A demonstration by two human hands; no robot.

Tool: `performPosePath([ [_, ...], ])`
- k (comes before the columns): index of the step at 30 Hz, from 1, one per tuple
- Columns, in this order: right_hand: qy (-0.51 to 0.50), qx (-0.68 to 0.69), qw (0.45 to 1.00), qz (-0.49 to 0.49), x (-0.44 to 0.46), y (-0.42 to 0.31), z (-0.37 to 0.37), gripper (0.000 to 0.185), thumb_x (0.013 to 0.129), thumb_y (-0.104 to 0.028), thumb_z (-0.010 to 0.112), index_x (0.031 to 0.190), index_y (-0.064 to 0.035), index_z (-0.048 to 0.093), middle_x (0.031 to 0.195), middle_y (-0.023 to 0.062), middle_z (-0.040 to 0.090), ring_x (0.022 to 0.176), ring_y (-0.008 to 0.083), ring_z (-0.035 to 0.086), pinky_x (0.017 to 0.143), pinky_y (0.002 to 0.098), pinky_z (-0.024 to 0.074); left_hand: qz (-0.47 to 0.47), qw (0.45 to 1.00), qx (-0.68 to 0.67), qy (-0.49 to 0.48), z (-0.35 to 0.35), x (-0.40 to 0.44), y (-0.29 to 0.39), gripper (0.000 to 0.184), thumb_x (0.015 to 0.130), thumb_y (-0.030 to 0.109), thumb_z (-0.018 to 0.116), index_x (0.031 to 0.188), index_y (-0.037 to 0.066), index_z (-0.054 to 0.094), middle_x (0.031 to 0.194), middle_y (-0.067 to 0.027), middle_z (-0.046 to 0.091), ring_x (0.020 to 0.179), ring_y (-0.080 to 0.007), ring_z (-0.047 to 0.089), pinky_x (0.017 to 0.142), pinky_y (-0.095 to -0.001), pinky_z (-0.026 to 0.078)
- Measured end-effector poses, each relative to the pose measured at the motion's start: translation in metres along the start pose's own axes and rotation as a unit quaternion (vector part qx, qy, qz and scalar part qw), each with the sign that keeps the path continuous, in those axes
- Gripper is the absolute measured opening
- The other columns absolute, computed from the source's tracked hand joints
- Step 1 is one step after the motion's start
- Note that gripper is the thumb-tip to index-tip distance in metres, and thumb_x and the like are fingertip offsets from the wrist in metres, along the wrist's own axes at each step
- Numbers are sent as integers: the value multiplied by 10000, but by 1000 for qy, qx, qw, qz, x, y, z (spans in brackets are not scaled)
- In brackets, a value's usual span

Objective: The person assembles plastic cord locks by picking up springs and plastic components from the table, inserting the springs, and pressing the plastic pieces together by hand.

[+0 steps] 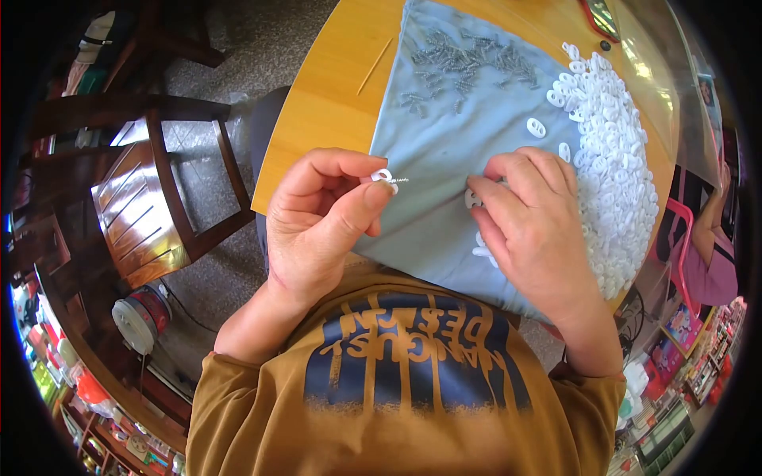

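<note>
Between thumb and forefinger, my left hand [325, 214] pinches a small white plastic cord-lock piece [383, 176]. A thin metal spring [402, 180] sticks out of it to the right. My right hand [532, 214] is closed at the fingertips on another white piece with holes [474, 198], partly hidden by the fingers. Below that hand, a few white pieces [482, 246] lie on the grey-blue cloth [429, 151]. Loose small springs [468, 63] are spread over the cloth's far part. A large heap of white oval two-holed pieces [607, 159] lies to the right.
The cloth covers part of a yellow wooden table [317, 103], where a thin wooden stick [375, 67] lies. A single white oval piece [536, 128] sits apart from the heap. Left of the table stands a dark wooden chair [171, 190]. Another person's arm [710, 214] shows at far right.
</note>
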State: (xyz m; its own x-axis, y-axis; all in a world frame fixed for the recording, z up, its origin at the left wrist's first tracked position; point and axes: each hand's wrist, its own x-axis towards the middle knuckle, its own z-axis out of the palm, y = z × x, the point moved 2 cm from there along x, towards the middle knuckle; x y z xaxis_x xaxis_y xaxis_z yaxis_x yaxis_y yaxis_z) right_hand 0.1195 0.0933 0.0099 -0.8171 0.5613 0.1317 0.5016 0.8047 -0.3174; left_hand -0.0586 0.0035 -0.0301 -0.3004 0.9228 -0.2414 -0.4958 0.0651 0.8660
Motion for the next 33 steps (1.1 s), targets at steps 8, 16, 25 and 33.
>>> performPosePath([
  [8,43,48,997,-36,-9,1,7,262,569,3,664,806,-44,562,869,62,556,850,248,537,763,378,415,41,999,23,-22,4,-7,6,182,834,-2,626,1008,13,577,838,-15,595,656,-40,523,583,-170,431],
  [16,89,463,873,121,-13,1,-10,166,760,30,661,892,-15,569,921,110,615,816,200,581,744,299,440,-28,994,-32,-102,17,-12,8,177,841,-11,614,1011,16,577,865,-3,587,708,-24,520,602,-164,425],
  [25,69,660,730,165,-14,-7,-12,179,846,38,590,1021,32,549,991,107,602,917,134,577,828,258,460,-29,991,-60,-113,42,-8,10,129,819,-41,583,940,-12,549,856,-88,548,602,-88,510,503,-196,424],
  [33,76,694,696,171,-14,-6,-10,244,852,37,590,1090,55,539,998,99,605,936,130,584,841,251,465,-56,985,-81,-141,38,-8,7,185,852,-36,589,1030,8,561,869,11,572,727,-13,493,620,-160,394],
])
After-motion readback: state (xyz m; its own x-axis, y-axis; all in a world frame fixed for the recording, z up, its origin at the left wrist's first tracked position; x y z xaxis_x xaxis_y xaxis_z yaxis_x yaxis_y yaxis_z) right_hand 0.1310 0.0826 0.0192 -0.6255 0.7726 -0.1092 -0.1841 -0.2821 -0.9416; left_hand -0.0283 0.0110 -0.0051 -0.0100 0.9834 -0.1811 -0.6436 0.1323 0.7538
